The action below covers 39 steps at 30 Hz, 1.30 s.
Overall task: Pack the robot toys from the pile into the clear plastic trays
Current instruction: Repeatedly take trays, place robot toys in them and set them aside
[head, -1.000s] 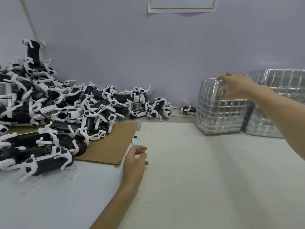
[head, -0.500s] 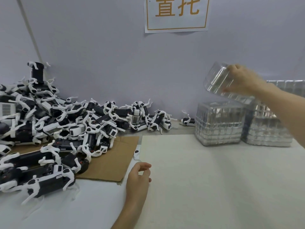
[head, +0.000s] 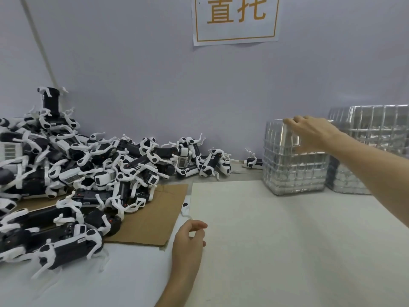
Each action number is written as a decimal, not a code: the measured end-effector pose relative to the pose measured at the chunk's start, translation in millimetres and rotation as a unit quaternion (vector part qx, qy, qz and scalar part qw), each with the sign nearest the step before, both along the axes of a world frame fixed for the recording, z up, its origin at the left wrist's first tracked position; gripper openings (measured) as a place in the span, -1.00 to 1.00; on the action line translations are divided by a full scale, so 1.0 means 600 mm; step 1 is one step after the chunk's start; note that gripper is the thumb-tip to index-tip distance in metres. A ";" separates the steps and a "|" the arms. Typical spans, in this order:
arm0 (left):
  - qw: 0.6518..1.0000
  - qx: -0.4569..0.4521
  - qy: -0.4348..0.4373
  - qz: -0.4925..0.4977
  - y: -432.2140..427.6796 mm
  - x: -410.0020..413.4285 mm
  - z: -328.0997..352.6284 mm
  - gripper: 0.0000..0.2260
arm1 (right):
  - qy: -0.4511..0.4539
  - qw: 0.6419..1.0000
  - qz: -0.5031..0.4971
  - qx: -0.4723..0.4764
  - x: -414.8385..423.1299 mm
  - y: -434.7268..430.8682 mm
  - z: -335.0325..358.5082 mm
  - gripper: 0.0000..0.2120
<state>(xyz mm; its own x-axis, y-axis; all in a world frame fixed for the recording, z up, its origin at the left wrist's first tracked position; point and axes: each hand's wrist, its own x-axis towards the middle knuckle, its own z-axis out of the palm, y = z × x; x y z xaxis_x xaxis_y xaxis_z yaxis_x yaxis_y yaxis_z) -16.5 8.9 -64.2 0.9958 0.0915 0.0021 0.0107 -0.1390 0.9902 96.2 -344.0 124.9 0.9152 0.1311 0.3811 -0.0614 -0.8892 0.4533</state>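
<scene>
Right hand [head: 309, 136] grips the tray stack [head: 292, 173] on top — left hand [head: 188, 244] loosely curled, empty, toy pile [head: 77, 173] left of its fingers.

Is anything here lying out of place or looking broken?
One small white piece with a black dot lies alone beside the cardboard sheet, apart from the toy pile; possibly a detached leg.
</scene>
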 end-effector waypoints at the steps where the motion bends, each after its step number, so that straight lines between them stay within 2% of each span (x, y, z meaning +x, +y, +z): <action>1: 1.000 -0.002 0.002 -0.007 0.001 0.000 0.001 -0.80 | -0.017 1.000 0.006 0.002 -0.002 -0.003 -0.008 -0.05; 4: 0.996 0.008 0.016 -0.091 -0.006 0.015 0.019 -0.84 | -0.047 0.998 0.027 -0.011 -0.001 -0.015 -0.017 -0.03; 7: 0.980 0.125 -0.028 -0.155 -0.050 0.055 0.049 -0.87 | -0.062 0.995 0.065 -0.033 0.009 -0.025 -0.017 -0.04; 9: 0.958 0.228 -0.094 -0.148 -0.101 0.093 0.072 -0.71 | -0.074 0.993 0.089 -0.039 0.010 -0.036 -0.022 -0.02; 12: 0.934 0.283 -0.150 -0.157 -0.194 0.155 0.107 -0.46 | -0.088 0.988 0.124 -0.019 0.011 -0.047 -0.030 0.02; 16: 0.908 0.324 -0.204 -0.171 -0.308 0.233 0.142 -0.40 | -0.103 0.983 0.149 0.004 0.021 -0.061 -0.038 0.00; 19: 0.912 0.306 -0.204 -0.182 -0.369 0.282 0.153 -0.31 | -0.109 0.979 0.171 0.021 0.030 -0.073 -0.043 0.00; 25: 0.952 0.155 -0.192 -0.182 -0.419 0.319 0.131 -0.26 | -0.096 0.975 0.201 0.009 0.044 -0.093 -0.056 -0.09; 29: 0.966 0.092 -0.189 -0.153 -0.432 0.312 0.102 -0.32 | -0.101 0.974 0.203 0.013 0.046 -0.094 -0.051 -0.05; 32: 0.969 0.094 -0.193 -0.123 -0.437 0.314 0.097 -0.55 | -0.129 0.973 0.184 0.049 0.053 -0.097 -0.030 -0.01; 34: 0.970 0.090 -0.189 -0.124 -0.436 0.311 0.096 -0.60 | -0.180 0.964 0.173 0.089 0.059 -0.102 0.008 -0.10; 37: 0.966 0.123 -0.193 -0.117 -0.436 0.308 0.103 -0.59 | -0.243 0.946 0.180 0.116 0.058 -0.094 0.091 -0.17; 39: 0.961 0.189 -0.145 -0.144 -0.434 0.309 0.120 -0.40 | -0.248 0.943 0.202 0.092 0.046 -0.069 0.124 -0.21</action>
<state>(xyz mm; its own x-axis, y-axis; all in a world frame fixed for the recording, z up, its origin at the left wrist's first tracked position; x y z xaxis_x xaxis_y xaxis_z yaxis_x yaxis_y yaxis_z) 168.7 -251.7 7.9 0.9322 -0.2489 0.2627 -0.3509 -0.4449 0.8239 123.6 -385.5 199.3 0.5072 0.3212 0.7998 0.1350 -0.9461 0.2944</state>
